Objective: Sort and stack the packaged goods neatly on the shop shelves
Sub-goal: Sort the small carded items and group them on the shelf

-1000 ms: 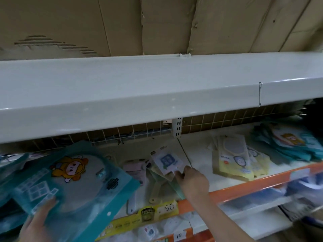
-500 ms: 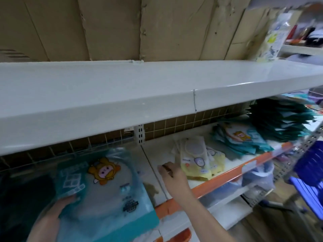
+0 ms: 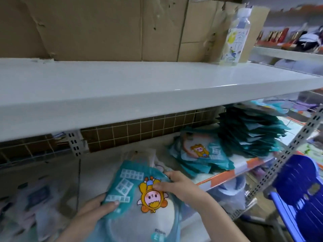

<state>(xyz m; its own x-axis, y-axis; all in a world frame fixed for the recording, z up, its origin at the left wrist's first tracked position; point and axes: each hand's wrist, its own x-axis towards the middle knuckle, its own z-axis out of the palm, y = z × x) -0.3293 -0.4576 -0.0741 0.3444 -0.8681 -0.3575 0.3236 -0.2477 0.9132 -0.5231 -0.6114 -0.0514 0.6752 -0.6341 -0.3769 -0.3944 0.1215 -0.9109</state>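
Both hands grasp one flat teal packet (image 3: pixel 139 194) with a glossy clear window and a cartoon sticker: the left hand (image 3: pixel 94 209) pinches its near corner, the right hand (image 3: pixel 180 186) grips its far edge, above the lower shelf (image 3: pixel 218 173). Beyond it lie a fanned teal pile (image 3: pixel 201 154) and a taller dark-teal stack (image 3: pixel 251 135). A white metal upper shelf (image 3: pixel 122 95) overhangs, carrying a plastic bottle (image 3: pixel 234 37) before torn cardboard (image 3: pixel 104 28).

upper white shelf (image 3: pixel 122 88): carries one bottle (image 3: pixel 234 35), upright at its right end. lower shelf (image 3: pixel 232 173), orange front edge: a low teal packet pile (image 3: pixel 201 154) near the middle; a tall teal stack (image 3: pixel 251 131) just right of that pile.
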